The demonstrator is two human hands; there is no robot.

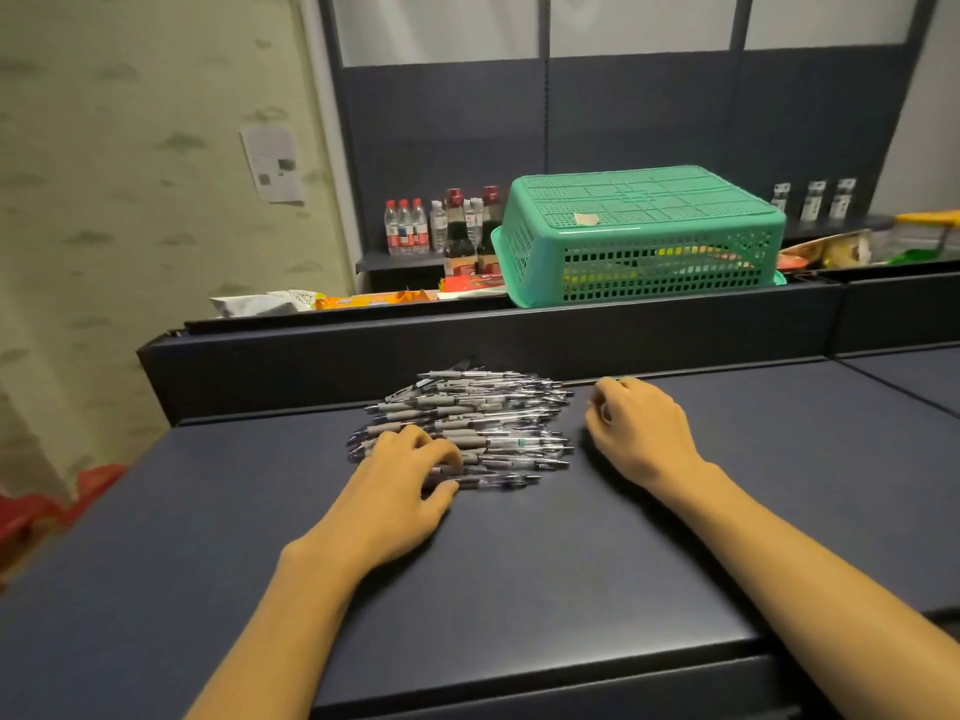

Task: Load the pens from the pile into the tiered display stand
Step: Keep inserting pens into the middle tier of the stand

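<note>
A pile of clear pens with grey grips (pixel 483 413) lies on the dark blue tabletop (pixel 519 563), close to its raised back ledge. My left hand (pixel 405 480) rests on the pile's near left corner, fingers curled over several pens and thumb beside the nearest one. My right hand (pixel 636 428) sits on the table just right of the pile, fingers loosely curled, nothing visible in it. No tiered display stand is in view.
Behind the ledge an upturned green plastic basket (pixel 644 236) stands among snack packets (pixel 311 299). Water and soy sauce bottles (pixel 441 226) line a shelf at the back. Red items (pixel 31 517) lie low at the left.
</note>
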